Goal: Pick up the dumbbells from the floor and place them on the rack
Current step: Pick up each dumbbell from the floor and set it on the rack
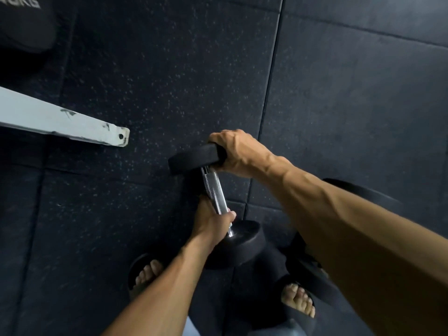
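Note:
A black dumbbell with a knurled steel handle (214, 190) is held over the dark rubber floor, its near head (238, 246) closer to me and its far head (194, 158) further away. My left hand (213, 221) grips the lower end of the handle. My right hand (237, 154) curls over the far head from the right. A second dumbbell (312, 277) lies on the floor under my right forearm, mostly hidden. The rack's shelves are out of view.
A pale grey metal foot (72, 124) of a frame runs along the floor at left. A large black weight marked in kilograms (24, 23) sits in the top left corner. My two feet in dark slides (145, 275) (298, 301) stand below the dumbbell.

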The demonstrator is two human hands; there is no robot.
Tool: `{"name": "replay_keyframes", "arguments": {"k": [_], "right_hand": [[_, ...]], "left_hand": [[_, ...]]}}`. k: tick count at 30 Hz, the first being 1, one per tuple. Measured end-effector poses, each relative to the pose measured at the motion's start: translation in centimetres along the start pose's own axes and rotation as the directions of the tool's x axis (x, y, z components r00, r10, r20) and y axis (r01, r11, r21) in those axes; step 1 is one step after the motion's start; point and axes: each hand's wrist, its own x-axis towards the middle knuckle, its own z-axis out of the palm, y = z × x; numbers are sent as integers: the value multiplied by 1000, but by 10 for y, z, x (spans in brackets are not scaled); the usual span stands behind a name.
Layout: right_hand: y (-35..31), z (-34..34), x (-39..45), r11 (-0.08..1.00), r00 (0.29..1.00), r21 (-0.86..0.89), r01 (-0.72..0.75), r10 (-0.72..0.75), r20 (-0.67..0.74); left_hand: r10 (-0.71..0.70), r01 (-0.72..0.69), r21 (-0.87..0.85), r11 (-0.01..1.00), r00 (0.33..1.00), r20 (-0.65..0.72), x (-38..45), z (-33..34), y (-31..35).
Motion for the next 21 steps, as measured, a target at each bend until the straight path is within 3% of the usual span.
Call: {"name": "replay_keyframes", "arguments": {"k": [5, 12, 21], "right_hand": [[3, -7, -10, 999, 1000, 49, 7, -7, -10], [-7, -44, -66, 994, 999, 103, -34, 37, -27], [-93, -213, -153, 999, 995, 28, 27, -24, -96]], "left_hand": [[-23, 24, 4, 1000, 999, -47, -8, 6, 3], [-16, 14, 88, 996, 1000, 19, -69, -5, 19], [113, -112, -36, 993, 994, 11, -221, -43, 122]]}}
